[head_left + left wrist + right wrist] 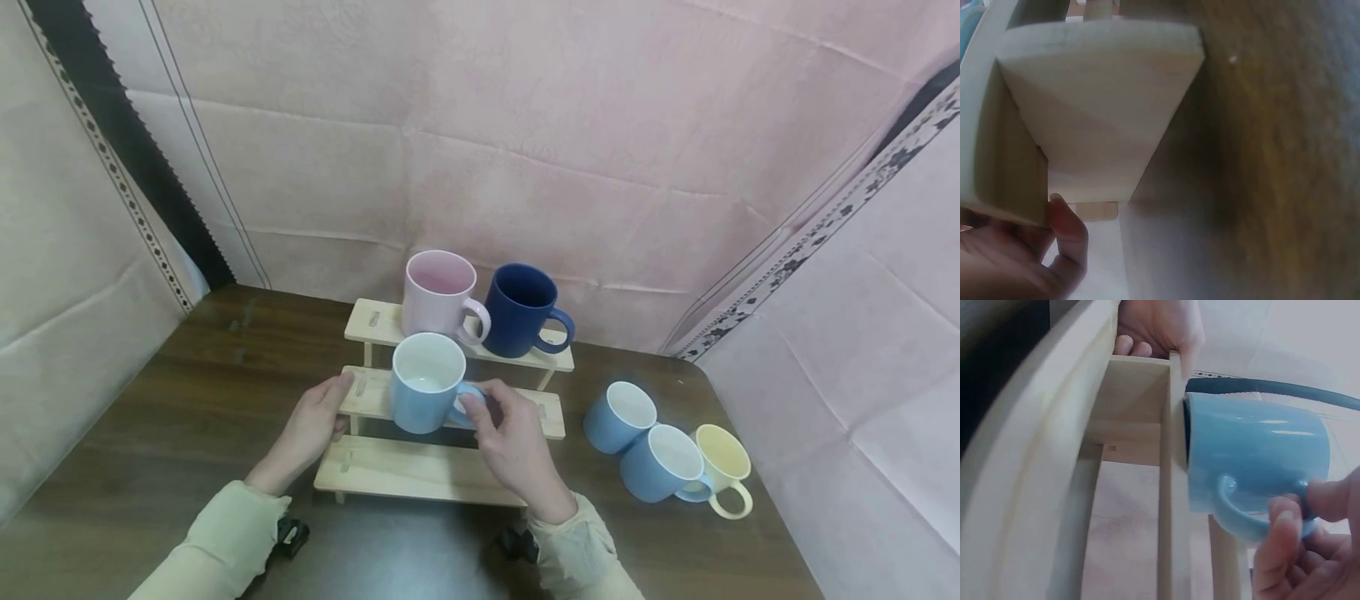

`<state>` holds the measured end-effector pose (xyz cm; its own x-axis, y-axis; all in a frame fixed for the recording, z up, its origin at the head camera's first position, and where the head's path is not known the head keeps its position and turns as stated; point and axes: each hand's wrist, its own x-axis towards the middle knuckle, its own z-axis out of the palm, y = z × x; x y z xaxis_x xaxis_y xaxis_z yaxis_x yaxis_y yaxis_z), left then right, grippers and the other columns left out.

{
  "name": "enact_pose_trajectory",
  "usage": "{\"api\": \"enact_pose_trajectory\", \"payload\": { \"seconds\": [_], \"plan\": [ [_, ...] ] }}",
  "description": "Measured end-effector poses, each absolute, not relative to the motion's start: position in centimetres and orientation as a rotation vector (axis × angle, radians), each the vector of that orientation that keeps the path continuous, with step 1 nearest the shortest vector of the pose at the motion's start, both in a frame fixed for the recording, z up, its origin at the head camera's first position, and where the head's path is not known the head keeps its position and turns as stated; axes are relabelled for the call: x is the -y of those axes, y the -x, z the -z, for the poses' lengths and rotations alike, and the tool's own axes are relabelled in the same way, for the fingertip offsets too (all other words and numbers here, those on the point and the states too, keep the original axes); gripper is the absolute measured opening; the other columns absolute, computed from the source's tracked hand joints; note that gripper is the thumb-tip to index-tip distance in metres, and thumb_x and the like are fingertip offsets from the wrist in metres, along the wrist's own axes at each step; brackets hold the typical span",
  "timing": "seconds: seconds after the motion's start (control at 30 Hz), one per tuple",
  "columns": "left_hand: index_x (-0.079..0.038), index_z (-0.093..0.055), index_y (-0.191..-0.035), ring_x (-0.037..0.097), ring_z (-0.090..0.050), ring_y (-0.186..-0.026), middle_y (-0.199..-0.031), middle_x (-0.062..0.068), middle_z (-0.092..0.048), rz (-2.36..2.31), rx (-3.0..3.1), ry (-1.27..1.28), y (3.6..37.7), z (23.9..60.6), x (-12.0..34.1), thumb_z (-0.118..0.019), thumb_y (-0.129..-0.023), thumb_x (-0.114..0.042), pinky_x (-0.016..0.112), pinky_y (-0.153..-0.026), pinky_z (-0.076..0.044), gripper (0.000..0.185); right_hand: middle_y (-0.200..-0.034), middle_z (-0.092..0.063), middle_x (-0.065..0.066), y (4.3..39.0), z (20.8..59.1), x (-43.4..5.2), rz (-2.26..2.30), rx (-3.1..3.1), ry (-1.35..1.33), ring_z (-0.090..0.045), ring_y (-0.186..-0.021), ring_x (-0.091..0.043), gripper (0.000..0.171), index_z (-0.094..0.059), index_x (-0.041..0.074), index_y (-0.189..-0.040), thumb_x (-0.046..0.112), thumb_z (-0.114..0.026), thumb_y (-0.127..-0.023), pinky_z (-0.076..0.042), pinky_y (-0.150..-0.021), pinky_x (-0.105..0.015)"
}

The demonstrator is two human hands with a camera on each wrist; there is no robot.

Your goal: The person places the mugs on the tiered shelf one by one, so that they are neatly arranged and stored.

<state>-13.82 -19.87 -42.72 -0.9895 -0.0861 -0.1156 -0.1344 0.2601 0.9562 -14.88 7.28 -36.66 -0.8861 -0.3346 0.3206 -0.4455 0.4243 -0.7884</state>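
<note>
A light blue mug [427, 392] with a white inside stands upright at the middle tier of a wooden three-tier rack [420, 471]. My right hand [517, 446] pinches its handle between thumb and fingers, from the right side. In the right wrist view the base of the mug [1260, 456] lies right at the shelf board [1175, 487]. My left hand [311, 429] grips the left end of that same tier, thumb on top and fingers below. The left wrist view shows fingers [1071, 234] round the end of the board [1010, 162].
On the top tier stand a pink mug [435, 300] and a dark blue mug [521, 312]. Right of the rack, two light blue mugs [611, 421] and a yellow mug [723, 454] stand close together on the dark wooden table [187, 450]. Pale cloth [525, 167] hangs behind.
</note>
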Motion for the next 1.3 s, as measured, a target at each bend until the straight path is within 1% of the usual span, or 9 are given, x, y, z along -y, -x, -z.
{"api": "enact_pose_trajectory", "payload": {
  "seconds": [0.13,0.33,0.43,0.57,0.73,0.83,0.93,1.17,1.3],
  "plan": [
    [-0.002,-0.050,-0.107,0.019,-0.041,-0.056,-0.064,0.003,-0.042,-1.883,-2.448,0.218,13.9,42.8,20.0,-0.028,-0.101,-0.059,0.031,-0.053,-0.036,0.062,-0.084,-0.061,0.007,14.7,36.1,-7.7,-1.387,2.669,-0.695,-0.058,-0.070,-0.015,0.027,-0.064,0.019,-0.108,0.043,-0.061,-0.095,-0.050,-0.060,-0.029],
    [-0.002,-0.050,-0.111,0.019,-0.041,-0.055,-0.063,0.003,-0.041,-1.890,-2.445,0.210,13.9,42.9,20.0,-0.027,-0.101,-0.059,0.032,-0.054,-0.036,0.062,-0.099,-0.060,0.010,14.1,35.7,-8.9,-1.302,2.793,-0.679,-0.058,-0.078,-0.014,0.036,-0.058,0.022,-0.121,0.046,-0.063,-0.093,-0.051,-0.064,-0.030],
    [-0.001,-0.050,-0.110,0.019,-0.040,-0.055,-0.063,0.003,-0.041,-1.890,-2.455,0.205,13.9,42.9,19.9,-0.028,-0.101,-0.059,0.031,-0.053,-0.036,0.062,-0.102,-0.062,0.011,13.8,35.6,-9.9,-1.289,2.785,-0.647,-0.059,-0.079,-0.012,0.033,-0.060,0.023,-0.119,0.043,-0.064,-0.093,-0.052,-0.065,-0.030],
    [-0.002,-0.050,-0.109,0.020,-0.041,-0.055,-0.063,0.003,-0.042,-1.882,-2.453,0.212,13.9,43.0,19.9,-0.028,-0.101,-0.059,0.032,-0.054,-0.037,0.062,-0.098,-0.064,0.011,13.7,35.3,-11.5,-1.247,2.734,-0.584,-0.060,-0.076,-0.011,0.027,-0.064,0.018,-0.114,0.035,-0.066,-0.094,-0.051,-0.064,-0.029],
    [-0.002,-0.051,-0.111,0.019,-0.040,-0.054,-0.061,0.003,-0.042,-1.865,-2.462,0.224,14.0,43.1,20.1,-0.026,-0.102,-0.058,0.032,-0.053,-0.036,0.062,-0.095,-0.065,0.009,13.5,35.1,-13.6,-1.231,2.703,-0.491,-0.059,-0.075,-0.013,0.030,-0.066,0.016,-0.115,0.039,-0.062,-0.096,-0.050,-0.062,-0.032],
    [-0.002,-0.051,-0.112,0.019,-0.039,-0.053,-0.061,0.003,-0.041,-1.876,-2.456,0.213,14.0,43.2,20.1,-0.026,-0.102,-0.057,0.031,-0.052,-0.036,0.061,-0.100,-0.066,0.008,13.3,35.0,-14.9,-1.216,2.697,-0.424,-0.060,-0.081,-0.012,0.033,-0.065,0.016,-0.115,0.042,-0.061,-0.095,-0.052,-0.069,-0.034],
    [-0.002,-0.051,-0.109,0.018,-0.039,-0.052,-0.061,0.003,-0.041,-1.887,-2.452,0.198,14.0,43.3,20.0,-0.027,-0.103,-0.056,0.031,-0.052,-0.036,0.059,-0.100,-0.066,0.005,13.1,35.3,-16.2,-1.194,2.677,-0.371,-0.062,-0.082,-0.012,0.030,-0.065,0.014,-0.115,0.037,-0.062,-0.096,-0.053,-0.071,-0.034],
    [-0.001,-0.051,-0.112,0.017,-0.038,-0.051,-0.059,0.002,-0.041,-1.891,-2.461,0.190,13.9,43.1,20.0,-0.027,-0.102,-0.057,0.031,-0.050,-0.035,0.063,-0.089,-0.067,-0.003,12.9,36.2,-20.2,-1.077,2.613,-0.231,-0.062,-0.072,-0.014,0.021,-0.065,0.010,-0.111,0.025,-0.062,-0.098,-0.048,-0.057,-0.027],
    [0.000,-0.051,-0.115,0.017,-0.038,-0.051,-0.059,0.002,-0.040,-1.902,-2.453,0.192,13.8,43.1,20.1,-0.027,-0.102,-0.058,0.031,-0.050,-0.035,0.064,-0.096,-0.066,-0.006,12.6,36.5,-22.3,-0.996,2.602,-0.134,-0.060,-0.075,-0.015,0.023,-0.065,0.008,-0.111,0.026,-0.061,-0.098,-0.047,-0.058,-0.026]
  ]
}}
